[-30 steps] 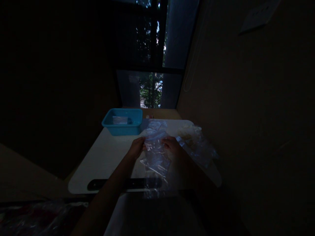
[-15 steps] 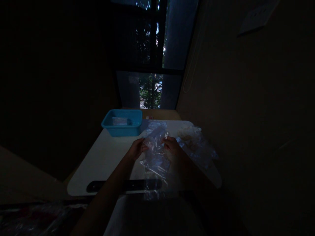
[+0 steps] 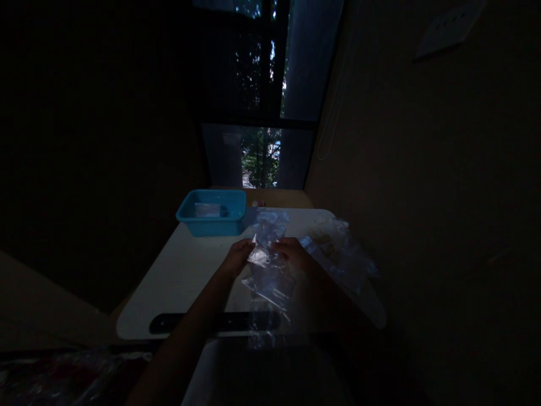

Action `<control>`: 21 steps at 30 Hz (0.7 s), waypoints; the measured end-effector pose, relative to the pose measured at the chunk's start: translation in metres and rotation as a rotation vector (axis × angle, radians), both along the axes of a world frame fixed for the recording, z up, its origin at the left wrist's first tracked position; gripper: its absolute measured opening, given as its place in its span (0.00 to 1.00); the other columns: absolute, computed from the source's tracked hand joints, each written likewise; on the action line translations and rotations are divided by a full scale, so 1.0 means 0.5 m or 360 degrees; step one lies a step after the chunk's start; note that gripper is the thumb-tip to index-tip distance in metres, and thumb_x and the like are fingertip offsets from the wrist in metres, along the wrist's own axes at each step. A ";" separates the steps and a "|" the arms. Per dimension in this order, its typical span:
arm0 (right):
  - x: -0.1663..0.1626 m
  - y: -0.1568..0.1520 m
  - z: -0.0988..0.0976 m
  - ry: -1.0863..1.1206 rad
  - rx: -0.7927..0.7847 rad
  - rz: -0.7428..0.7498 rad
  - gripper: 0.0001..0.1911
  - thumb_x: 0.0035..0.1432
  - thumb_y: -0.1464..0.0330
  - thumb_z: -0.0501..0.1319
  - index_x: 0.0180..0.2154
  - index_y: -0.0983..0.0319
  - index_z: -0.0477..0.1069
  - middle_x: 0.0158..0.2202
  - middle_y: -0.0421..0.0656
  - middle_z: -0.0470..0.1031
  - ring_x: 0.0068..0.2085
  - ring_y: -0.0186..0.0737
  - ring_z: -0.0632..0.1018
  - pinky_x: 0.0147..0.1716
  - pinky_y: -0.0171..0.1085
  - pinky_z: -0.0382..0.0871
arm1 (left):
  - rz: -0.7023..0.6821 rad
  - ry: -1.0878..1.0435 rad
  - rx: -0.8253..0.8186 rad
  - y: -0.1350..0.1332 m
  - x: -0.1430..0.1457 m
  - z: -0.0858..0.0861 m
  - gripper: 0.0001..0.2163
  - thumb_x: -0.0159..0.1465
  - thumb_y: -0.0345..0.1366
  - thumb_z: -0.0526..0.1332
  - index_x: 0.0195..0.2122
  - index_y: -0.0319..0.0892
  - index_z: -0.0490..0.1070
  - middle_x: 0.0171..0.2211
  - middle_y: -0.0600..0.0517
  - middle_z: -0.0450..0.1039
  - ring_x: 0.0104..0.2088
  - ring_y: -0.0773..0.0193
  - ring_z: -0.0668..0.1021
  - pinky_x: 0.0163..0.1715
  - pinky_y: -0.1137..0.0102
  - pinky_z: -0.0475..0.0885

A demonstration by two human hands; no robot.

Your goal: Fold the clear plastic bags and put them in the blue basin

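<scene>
Between my two hands is a clear plastic bag (image 3: 260,256), crinkled and catching the window light. My left hand (image 3: 240,253) grips its left side with fingers pinched together. The right side is pinched by my right hand (image 3: 290,248). Beneath and nearer to me, more clear plastic bags (image 3: 270,285) lie on the white table (image 3: 190,270) and hang over its front edge. Another flat clear bag (image 3: 274,217) lies just beyond my hands. The dim light hides what, if anything, is inside the held bag.
A blue plastic basin (image 3: 213,227) with a pale flat packet (image 3: 207,210) in it stands at the back left. A heap of clear plastic (image 3: 338,251) lies on the right. A dark slotted strip (image 3: 224,321) runs along the front edge. Behind is a window (image 3: 260,158).
The held bag has tilted and folded down between my hands, its surface now shining brightly. My right hand has shifted slightly; the view has moved a little.
</scene>
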State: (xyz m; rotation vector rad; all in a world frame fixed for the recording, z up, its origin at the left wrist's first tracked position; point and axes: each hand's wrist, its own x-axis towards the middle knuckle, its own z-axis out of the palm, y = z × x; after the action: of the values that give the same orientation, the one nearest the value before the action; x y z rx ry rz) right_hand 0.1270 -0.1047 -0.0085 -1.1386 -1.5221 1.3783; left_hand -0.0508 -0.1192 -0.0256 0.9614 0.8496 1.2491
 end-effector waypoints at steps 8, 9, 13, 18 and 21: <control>-0.028 0.002 -0.001 -0.0039 0.0087 -0.0082 0.15 0.39 0.62 0.59 0.13 0.62 0.58 0.07 0.33 0.57 0.12 0.26 0.59 0.13 0.30 0.47 | -0.0041 -0.0025 -0.0013 0.006 -0.002 -0.005 0.11 0.45 0.37 0.65 0.27 0.35 0.71 0.21 0.52 0.71 0.23 0.67 0.72 0.26 0.72 0.65; -0.027 0.001 0.000 -0.0039 0.0079 -0.0055 0.14 0.39 0.62 0.59 0.13 0.62 0.58 0.08 0.33 0.57 0.12 0.26 0.58 0.13 0.30 0.47 | -0.0047 -0.0034 -0.0029 0.007 -0.001 -0.003 0.11 0.45 0.37 0.65 0.27 0.35 0.71 0.21 0.52 0.71 0.23 0.66 0.72 0.26 0.71 0.65; -0.024 0.002 -0.008 0.0009 0.0085 0.0020 0.14 0.39 0.61 0.59 0.14 0.62 0.59 0.08 0.32 0.55 0.12 0.25 0.56 0.13 0.30 0.45 | -0.0042 -0.0058 -0.0044 0.006 0.004 0.002 0.11 0.44 0.37 0.66 0.25 0.34 0.71 0.20 0.51 0.71 0.23 0.66 0.72 0.28 0.70 0.65; -0.027 0.015 -0.038 0.0030 0.0169 -0.0102 0.17 0.41 0.57 0.58 0.15 0.62 0.58 0.10 0.33 0.56 0.14 0.26 0.58 0.14 0.30 0.47 | 0.0057 -0.0030 -0.0058 0.006 0.003 -0.002 0.11 0.42 0.37 0.67 0.22 0.36 0.69 0.17 0.54 0.69 0.19 0.71 0.69 0.22 0.74 0.62; -0.031 0.016 -0.045 0.0084 0.0249 -0.0164 0.17 0.41 0.57 0.58 0.15 0.62 0.57 0.12 0.33 0.56 0.15 0.25 0.58 0.16 0.29 0.48 | 0.0045 -0.0030 -0.0066 0.006 0.003 -0.004 0.11 0.44 0.38 0.66 0.22 0.36 0.69 0.17 0.55 0.69 0.18 0.71 0.69 0.22 0.74 0.62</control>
State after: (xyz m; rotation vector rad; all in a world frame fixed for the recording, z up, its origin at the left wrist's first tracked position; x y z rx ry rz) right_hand 0.1112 -0.0967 -0.0309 -1.0609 -1.4850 1.1896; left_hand -0.0492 -0.1163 -0.0278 0.9062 0.8740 1.2585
